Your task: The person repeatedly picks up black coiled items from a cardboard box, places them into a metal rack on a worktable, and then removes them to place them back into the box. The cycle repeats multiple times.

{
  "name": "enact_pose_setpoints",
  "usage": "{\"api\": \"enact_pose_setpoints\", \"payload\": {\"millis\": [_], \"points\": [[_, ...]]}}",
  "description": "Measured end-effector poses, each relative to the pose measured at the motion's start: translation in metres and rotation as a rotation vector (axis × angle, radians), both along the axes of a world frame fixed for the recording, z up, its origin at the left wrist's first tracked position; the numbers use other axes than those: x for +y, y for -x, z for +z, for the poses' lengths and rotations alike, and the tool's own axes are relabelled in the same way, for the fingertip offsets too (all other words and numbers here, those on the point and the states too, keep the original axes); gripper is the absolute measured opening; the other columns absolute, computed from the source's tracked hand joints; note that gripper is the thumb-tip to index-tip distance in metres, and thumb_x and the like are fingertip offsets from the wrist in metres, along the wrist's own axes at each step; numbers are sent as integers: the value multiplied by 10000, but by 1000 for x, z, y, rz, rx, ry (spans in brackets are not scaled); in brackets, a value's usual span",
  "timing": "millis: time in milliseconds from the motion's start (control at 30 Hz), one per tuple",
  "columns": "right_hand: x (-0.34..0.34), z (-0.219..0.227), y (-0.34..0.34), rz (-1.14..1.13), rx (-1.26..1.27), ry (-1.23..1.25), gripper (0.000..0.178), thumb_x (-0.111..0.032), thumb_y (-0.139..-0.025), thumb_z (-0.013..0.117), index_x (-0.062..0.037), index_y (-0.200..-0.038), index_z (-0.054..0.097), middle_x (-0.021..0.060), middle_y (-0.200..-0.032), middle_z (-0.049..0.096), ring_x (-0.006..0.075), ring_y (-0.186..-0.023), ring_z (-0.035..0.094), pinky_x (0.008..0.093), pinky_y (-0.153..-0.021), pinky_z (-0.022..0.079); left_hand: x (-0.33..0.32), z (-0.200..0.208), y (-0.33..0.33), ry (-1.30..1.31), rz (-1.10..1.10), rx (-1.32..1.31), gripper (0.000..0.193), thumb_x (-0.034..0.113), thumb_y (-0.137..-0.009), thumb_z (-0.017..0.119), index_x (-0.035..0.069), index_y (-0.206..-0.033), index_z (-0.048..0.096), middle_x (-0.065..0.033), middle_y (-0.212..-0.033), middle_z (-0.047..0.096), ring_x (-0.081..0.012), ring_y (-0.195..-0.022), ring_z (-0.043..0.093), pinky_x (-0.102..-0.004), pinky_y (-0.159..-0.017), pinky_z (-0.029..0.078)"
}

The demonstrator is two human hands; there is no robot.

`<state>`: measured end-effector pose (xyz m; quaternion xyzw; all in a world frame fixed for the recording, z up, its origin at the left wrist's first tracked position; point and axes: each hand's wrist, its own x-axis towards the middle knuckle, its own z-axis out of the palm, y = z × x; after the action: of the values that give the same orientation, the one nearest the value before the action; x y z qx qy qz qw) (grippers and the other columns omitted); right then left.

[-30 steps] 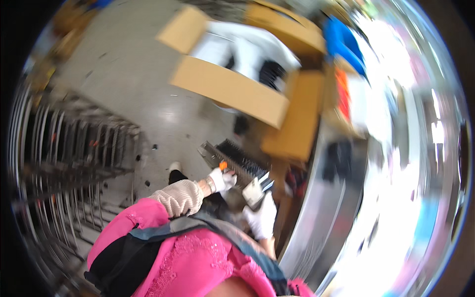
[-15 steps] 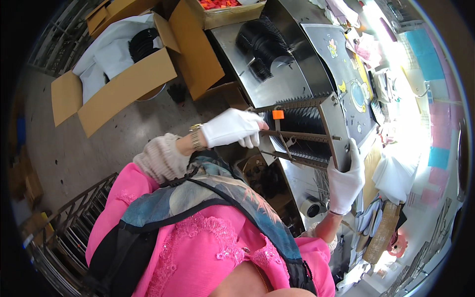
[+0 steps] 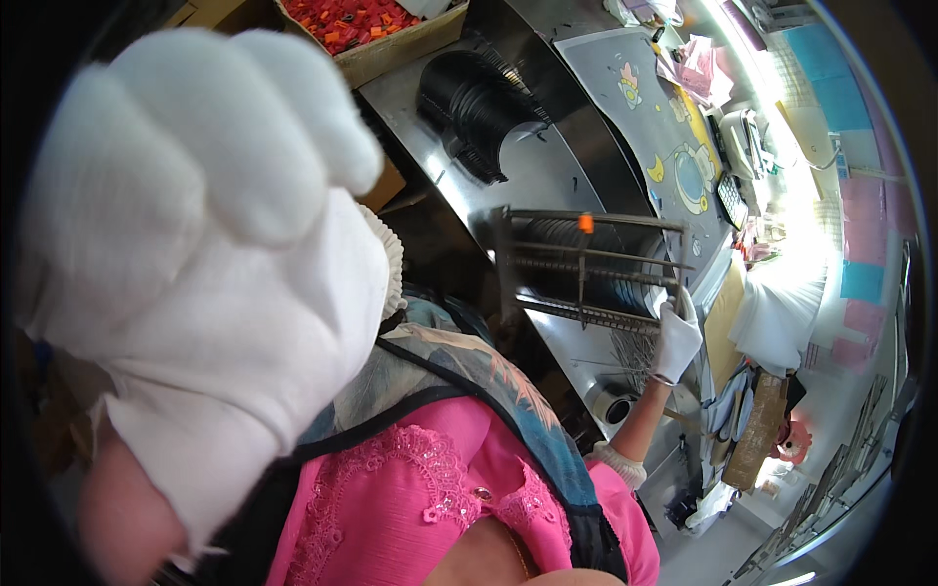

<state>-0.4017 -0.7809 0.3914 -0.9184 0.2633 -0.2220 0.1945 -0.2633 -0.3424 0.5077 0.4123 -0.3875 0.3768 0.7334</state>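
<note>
My left hand (image 3: 225,254), in a white glove with a bare thumb tip, is raised very close to the camera and fills the left side. Its fingers are curled in; whatever they hold, if anything, is hidden. My right hand (image 3: 677,342), gloved in white, is closed on the right end of a metal rack (image 3: 586,314) with notched bars. Thin black discs (image 3: 567,239) stand in a row inside the rack. An orange clip (image 3: 586,224) sits on its upper bar. The rack rests at the metal bench, its left end slightly blurred.
On the metal bench (image 3: 430,122), beyond the rack, lies a stack of black curved sheets (image 3: 479,103). A cardboard box of red and orange clips (image 3: 352,24) stands at the far left. A cartoon-printed mat (image 3: 640,117) and white sheets (image 3: 777,322) lie to the right.
My left hand has let go of the rack and come up close to the camera, hiding the open carton. The rack has tilted, with my right hand still on its end.
</note>
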Motion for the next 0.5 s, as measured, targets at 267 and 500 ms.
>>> {"api": "enact_pose_setpoints", "payload": {"millis": [267,500], "points": [[-60,-175,66,-512,-77,-1355,217,-247,-873,612,-46,-865,693,93,-891,694,199,-787,660,310,-740,518,-14,-12,6,-350,8,121,528,545,-884,606,24,-904,528,-47,-843,533,-180,-751,492,-327,-649,398],[-55,-124,51,-155,547,-303,494,-411,-971,531,34,-1147,656,199,-1129,675,275,-1032,639,358,-911,469,-37,0,14,-437,-27,33,508,502,-892,615,8,-972,521,-82,-913,544,-215,-819,512,-354,-691,426]]}}
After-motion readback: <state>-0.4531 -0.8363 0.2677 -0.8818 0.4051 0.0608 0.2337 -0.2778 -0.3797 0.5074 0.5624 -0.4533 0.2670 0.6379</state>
